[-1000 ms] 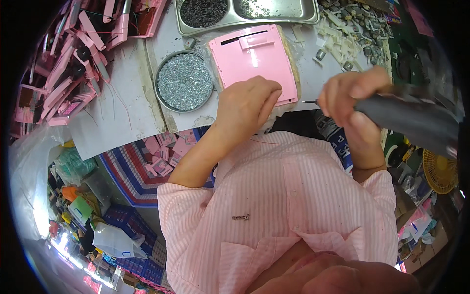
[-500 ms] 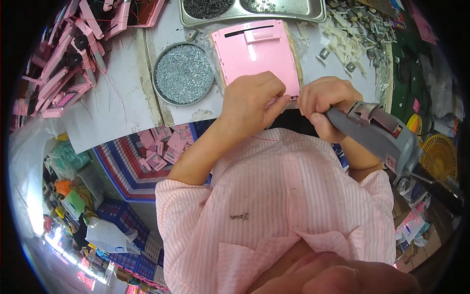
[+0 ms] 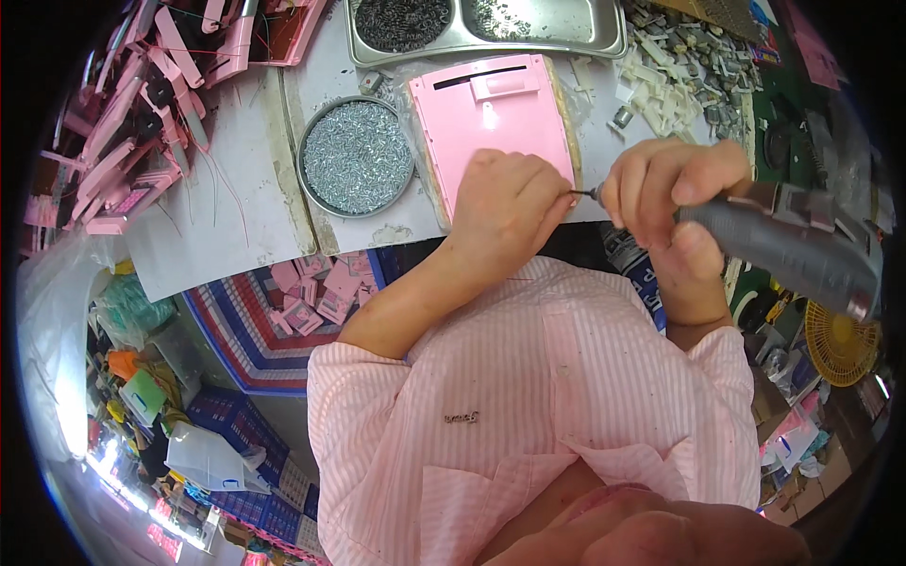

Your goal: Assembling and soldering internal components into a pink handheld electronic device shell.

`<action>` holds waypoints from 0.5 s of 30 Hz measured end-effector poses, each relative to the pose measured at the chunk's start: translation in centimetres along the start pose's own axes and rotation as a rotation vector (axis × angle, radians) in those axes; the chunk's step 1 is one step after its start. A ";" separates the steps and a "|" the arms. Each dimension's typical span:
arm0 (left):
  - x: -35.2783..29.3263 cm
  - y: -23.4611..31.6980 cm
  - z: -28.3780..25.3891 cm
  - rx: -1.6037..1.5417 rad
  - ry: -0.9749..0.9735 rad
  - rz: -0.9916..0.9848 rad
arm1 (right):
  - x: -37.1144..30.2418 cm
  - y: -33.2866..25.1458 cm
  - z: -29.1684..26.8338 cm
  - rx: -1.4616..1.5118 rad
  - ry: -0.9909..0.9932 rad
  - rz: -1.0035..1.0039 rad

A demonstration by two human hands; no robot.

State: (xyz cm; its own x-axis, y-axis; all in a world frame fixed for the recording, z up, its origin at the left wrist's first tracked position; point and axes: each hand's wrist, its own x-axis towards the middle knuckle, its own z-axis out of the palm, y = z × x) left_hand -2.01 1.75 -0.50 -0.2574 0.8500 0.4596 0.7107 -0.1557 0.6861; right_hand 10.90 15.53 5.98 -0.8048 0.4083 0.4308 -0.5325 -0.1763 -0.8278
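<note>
My right hand point(image 3: 672, 189) is wrapped round a grey power screwdriver point(image 3: 779, 241). The thin dark bit point(image 3: 583, 192) points left and its tip meets the fingertips of my left hand point(image 3: 510, 208). That left hand is closed, resting over the near edge of a pink plastic casing point(image 3: 495, 118); whatever its fingertips pinch is too small and hidden to name. A slot and a raised tab show at the casing's far end. The casing lies on a pad wrapped in clear plastic point(image 3: 569, 113). Left of it stands a round dish point(image 3: 302, 156) full of small silvery screws.
A metal tray point(image 3: 543, 49) with dark springs or similar small parts sits at the back. White plastic pieces point(image 3: 661, 80) are heaped at right, pink casings with wires point(image 3: 123, 151) at far left. Below the table edge, a striped bag point(image 3: 231, 325) holds pink parts. A yellow fan point(image 3: 843, 344) stands at right.
My right hand has moved right with the screwdriver, bringing its bit into sight. My left hand has shifted slightly right and nearer, fingertips now at the bit's tip. The whole view has shifted a little.
</note>
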 end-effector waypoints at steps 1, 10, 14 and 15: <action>0.5 0.1 -0.3 0.038 0.059 0.005 | 0.5 0.4 -0.4 0.000 -0.008 -0.025; -2.2 -6.9 -10.4 0.695 -0.163 -0.423 | 1.9 5.4 -2.4 -0.202 0.102 -0.001; -3.2 -7.2 -10.1 0.560 -0.177 -0.406 | 2.2 5.5 -3.6 -0.171 -0.001 0.030; -3.0 -7.4 -10.0 0.585 -0.129 -0.413 | 2.5 5.5 -3.8 -0.143 -0.028 0.017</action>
State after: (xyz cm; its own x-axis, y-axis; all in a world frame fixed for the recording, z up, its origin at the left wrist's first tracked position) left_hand -13.02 -4.69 -1.34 -0.5267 0.8396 0.1332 0.8153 0.4545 0.3587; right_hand 6.93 18.99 1.17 -0.8212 0.3811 0.4247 -0.4779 -0.0526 -0.8768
